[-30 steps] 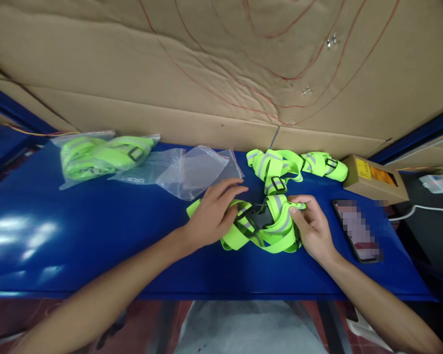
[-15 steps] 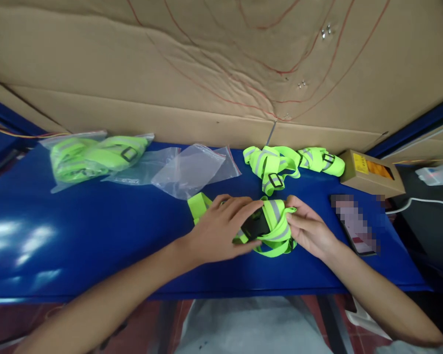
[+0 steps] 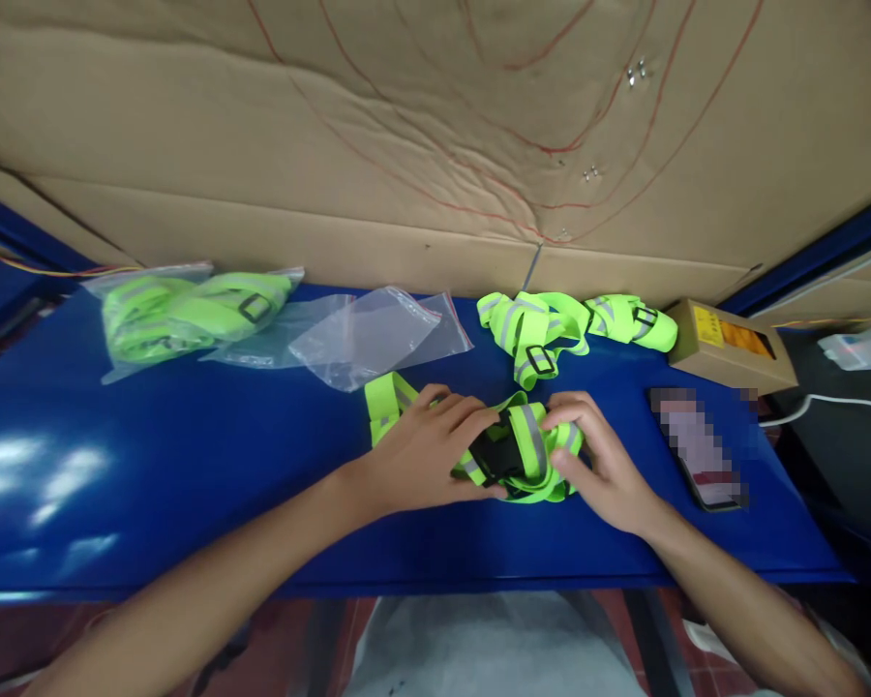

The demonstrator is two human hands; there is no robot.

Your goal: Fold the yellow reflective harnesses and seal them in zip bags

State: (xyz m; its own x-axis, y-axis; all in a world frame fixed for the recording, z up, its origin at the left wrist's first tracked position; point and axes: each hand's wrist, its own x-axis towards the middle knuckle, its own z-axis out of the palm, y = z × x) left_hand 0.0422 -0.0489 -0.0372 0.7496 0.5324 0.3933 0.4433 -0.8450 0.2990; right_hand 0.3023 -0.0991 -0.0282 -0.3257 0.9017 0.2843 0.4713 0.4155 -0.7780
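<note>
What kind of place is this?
Probably a workshop or a small packing spot: there's a blue worktable with bright green straps and clear plastic bags on it, and big cardboard sheets behind.

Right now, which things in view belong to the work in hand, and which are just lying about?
In the work:
green strap bundle, between left hand and right hand
its black buckle
probably also matching straps behind, bagged straps, clear bags

Lying about, it seems:
phone
cardboard box
</note>
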